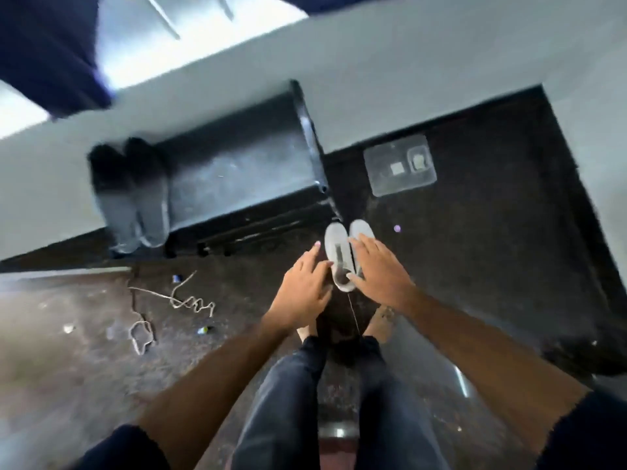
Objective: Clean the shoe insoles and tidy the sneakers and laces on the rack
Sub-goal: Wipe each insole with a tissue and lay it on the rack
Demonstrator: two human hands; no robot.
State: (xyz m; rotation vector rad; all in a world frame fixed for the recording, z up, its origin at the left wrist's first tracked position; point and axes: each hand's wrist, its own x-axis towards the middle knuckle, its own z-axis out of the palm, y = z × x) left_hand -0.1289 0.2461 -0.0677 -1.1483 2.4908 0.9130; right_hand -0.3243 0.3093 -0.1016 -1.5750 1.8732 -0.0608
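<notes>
Sneakers on the floor, both hands reaching down for them

Sneakers (346,256) are sitting side by side on the dark floor (475,249), just right of the rack (237,178), toes pointing away from you. You are bringing your left hand (303,290) to the left shoe with fingers straight and loosely spread, and laying your right hand (380,269) across the right shoe, fingers extended, not curled round anything. This looks like the tidying step: you are getting ready to pick up the pair. Next you are needing a firm hold on each shoe, then a lift onto the rack beside the dark pair (132,198). Loose laces (176,300) are lying well to your left, still waiting
</notes>
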